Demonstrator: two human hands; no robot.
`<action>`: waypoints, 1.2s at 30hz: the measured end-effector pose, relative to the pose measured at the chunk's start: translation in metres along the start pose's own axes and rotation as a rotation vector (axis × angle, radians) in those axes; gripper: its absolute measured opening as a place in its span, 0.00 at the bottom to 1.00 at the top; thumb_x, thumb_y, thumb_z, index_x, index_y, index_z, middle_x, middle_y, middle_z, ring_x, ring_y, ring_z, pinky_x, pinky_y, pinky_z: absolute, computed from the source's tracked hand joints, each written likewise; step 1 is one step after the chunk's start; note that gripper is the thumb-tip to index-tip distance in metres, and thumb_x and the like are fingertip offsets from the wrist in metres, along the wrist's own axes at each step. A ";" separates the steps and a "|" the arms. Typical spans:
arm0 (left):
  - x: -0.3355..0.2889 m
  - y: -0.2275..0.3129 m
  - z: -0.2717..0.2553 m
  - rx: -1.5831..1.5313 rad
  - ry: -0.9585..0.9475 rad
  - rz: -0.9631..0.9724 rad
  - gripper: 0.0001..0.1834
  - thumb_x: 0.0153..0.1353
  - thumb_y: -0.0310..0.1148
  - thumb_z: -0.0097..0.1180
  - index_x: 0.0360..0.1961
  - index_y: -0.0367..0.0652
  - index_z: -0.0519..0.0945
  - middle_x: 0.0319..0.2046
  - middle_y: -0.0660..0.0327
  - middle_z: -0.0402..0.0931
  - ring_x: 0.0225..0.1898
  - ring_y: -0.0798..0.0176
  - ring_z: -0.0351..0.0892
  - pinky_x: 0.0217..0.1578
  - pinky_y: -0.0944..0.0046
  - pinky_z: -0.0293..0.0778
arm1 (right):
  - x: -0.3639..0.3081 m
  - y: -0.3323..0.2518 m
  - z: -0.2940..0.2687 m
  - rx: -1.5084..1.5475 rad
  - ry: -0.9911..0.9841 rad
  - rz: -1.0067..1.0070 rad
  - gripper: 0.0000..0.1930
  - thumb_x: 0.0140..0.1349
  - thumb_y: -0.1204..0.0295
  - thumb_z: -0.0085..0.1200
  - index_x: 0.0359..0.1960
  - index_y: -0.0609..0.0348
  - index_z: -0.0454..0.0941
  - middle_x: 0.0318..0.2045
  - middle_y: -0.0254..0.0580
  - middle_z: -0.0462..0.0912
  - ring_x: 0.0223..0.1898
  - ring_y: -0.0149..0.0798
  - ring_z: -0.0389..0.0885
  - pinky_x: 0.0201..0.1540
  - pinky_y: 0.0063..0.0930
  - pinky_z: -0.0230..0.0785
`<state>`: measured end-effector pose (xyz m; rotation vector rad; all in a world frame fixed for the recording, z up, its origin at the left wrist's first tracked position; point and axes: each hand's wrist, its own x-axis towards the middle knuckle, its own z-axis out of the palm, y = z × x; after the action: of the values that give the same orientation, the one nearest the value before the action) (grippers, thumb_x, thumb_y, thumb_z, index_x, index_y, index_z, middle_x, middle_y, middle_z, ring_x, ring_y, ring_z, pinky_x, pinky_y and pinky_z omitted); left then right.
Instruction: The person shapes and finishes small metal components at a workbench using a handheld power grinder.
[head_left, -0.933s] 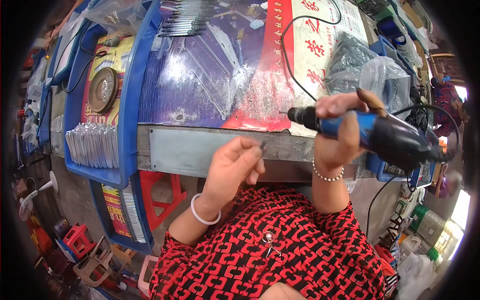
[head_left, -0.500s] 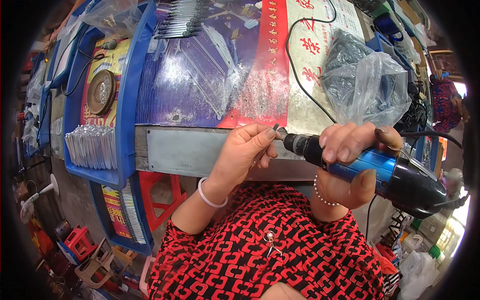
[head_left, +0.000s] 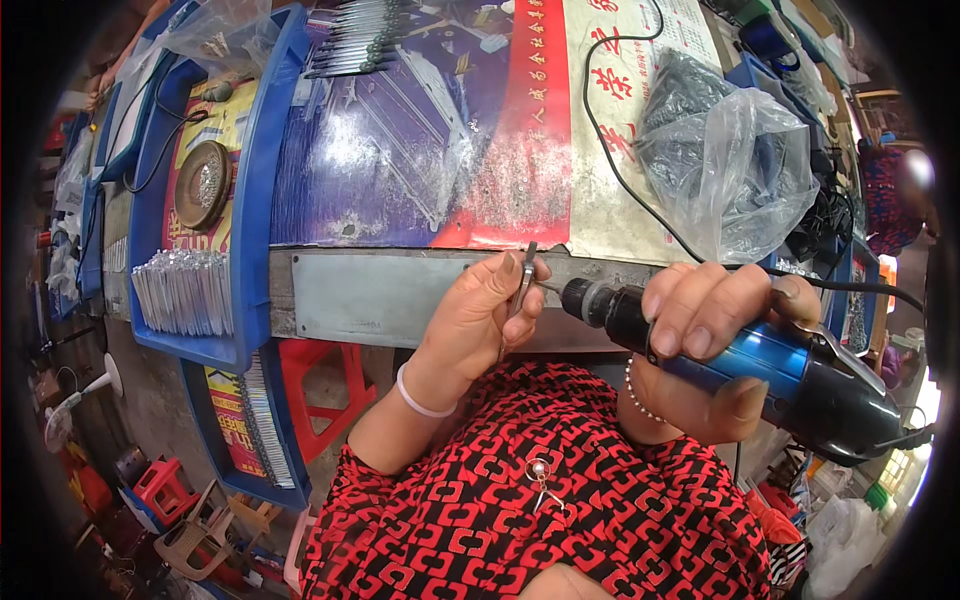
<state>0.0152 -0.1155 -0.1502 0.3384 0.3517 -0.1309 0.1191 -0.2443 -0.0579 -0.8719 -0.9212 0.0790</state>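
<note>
My left hand (head_left: 487,308) pinches a slim, flat metal piece (head_left: 527,272) upright between thumb and fingers, above the table's front edge. In my right hand (head_left: 715,340) is a blue and black electric screwdriver (head_left: 745,355), held nearly level with its chuck facing left. Its thin bit (head_left: 549,287) reaches to the metal piece at my left fingertips; whether it sits in a screw is too small to tell. A round brown dish (head_left: 222,195) with tiny shiny parts stands in the blue tray (head_left: 255,215) at the left, behind a packed row of slim metal pieces (head_left: 183,295).
A row of dark slim metal tools (head_left: 352,38) lies at the back of the table. At the right are a clear plastic bag (head_left: 745,170) and a black cable (head_left: 610,165). A lower blue tray (head_left: 205,420) and a red stool (head_left: 345,400) stand at the left.
The metal piece in my left hand has shifted slightly left and turned more upright. The screwdriver has come a little left and its rear has dropped; its bit now shows clearly.
</note>
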 end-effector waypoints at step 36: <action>-0.011 -0.024 -0.008 -0.159 -0.100 -0.051 0.17 0.66 0.43 0.44 0.40 0.38 0.73 0.23 0.59 0.75 0.12 0.72 0.64 0.14 0.75 0.62 | -0.014 -0.023 0.001 -0.016 -0.137 -0.044 0.28 0.58 0.61 0.54 0.56 0.59 0.58 0.24 0.36 0.70 0.22 0.34 0.72 0.30 0.30 0.65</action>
<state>-0.0018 -0.1343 -0.1611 0.1653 0.2700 -0.1678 0.1033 -0.2647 -0.0509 -0.8688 -1.0699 0.0944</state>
